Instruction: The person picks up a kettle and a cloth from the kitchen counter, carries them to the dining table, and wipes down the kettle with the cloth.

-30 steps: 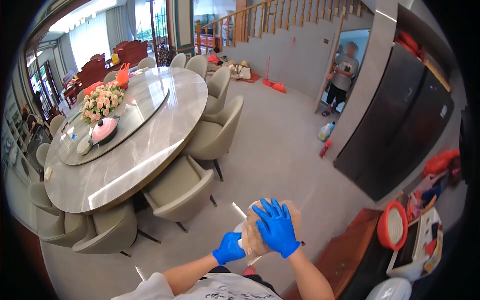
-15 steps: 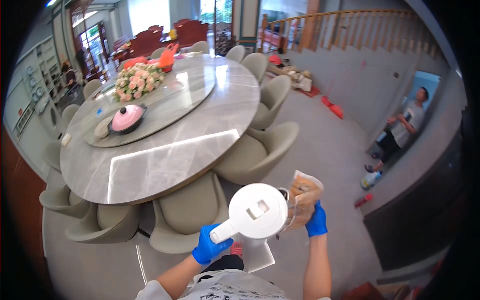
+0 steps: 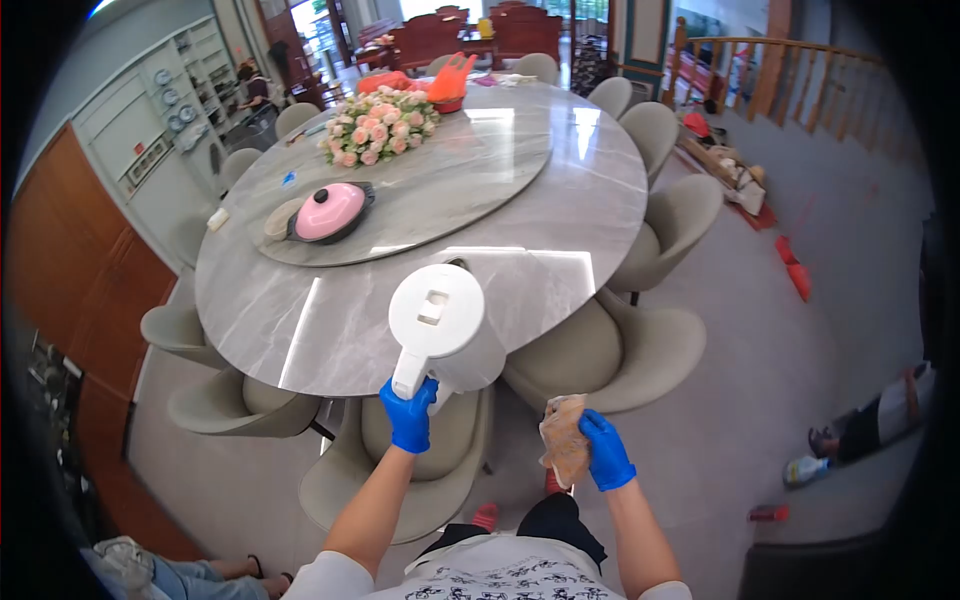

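My left hand [image 3: 408, 418], in a blue glove, is wrapped round the handle of a white kettle [image 3: 436, 310] with a round lid. The kettle is held over the near edge of the round marble table [image 3: 350, 350]; whether its base touches the tabletop is hidden. My right hand [image 3: 606, 450], also blue-gloved, grips a brown cloth [image 3: 566, 440] that looks crumpled, to the right of the kettle and above the floor.
On the turntable stand a pink-lidded pot [image 3: 330, 212] and a bouquet [image 3: 380, 128]. Chairs [image 3: 600, 350] ring the table. A person's legs [image 3: 205, 580] show at the lower left, and another person [image 3: 880, 420] is at the right edge.
The view has turned right to left, bringing the table to the middle. The kettle has moved forward to the table's edge, and my right hand with the cloth has come away from it.
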Demonstrator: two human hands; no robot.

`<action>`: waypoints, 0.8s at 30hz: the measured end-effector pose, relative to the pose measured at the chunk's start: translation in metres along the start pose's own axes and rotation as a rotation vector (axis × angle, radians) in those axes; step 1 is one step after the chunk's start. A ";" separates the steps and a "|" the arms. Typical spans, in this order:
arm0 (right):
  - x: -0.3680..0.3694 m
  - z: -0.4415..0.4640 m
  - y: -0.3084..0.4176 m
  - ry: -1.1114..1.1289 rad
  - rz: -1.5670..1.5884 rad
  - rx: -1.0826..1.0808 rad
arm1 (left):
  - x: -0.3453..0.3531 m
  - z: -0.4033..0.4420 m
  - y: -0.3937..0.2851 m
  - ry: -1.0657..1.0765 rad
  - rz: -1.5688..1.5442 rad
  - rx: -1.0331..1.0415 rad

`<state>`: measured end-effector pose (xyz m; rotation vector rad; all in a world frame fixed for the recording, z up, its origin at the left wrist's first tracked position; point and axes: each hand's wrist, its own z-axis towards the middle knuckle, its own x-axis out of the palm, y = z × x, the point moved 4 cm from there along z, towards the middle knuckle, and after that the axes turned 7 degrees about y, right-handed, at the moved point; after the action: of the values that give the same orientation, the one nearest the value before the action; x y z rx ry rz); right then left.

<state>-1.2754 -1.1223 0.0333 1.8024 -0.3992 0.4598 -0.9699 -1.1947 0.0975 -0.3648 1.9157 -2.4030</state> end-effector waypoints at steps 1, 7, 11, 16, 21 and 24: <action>-0.011 0.018 -0.001 0.026 0.010 0.012 | 0.006 0.009 0.008 -0.071 -0.005 0.016; -0.063 0.084 -0.001 -0.044 -0.227 0.142 | 0.024 0.050 0.054 -0.333 -0.007 0.029; -0.088 0.118 -0.017 -0.052 -0.148 0.170 | 0.026 0.066 0.073 -0.384 0.038 0.012; -0.073 0.141 -0.052 -0.166 0.278 0.246 | 0.022 0.077 0.087 -0.412 0.046 -0.006; -0.039 0.166 -0.067 -0.121 0.400 0.155 | 0.026 0.086 0.096 -0.367 0.008 -0.027; -0.017 0.172 -0.067 -0.075 0.602 0.168 | 0.026 0.089 0.106 -0.327 0.028 -0.047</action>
<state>-1.2388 -1.2698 -0.0734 1.8461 -0.9911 0.8626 -0.9879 -1.3093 0.0171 -0.6805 1.8179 -2.1244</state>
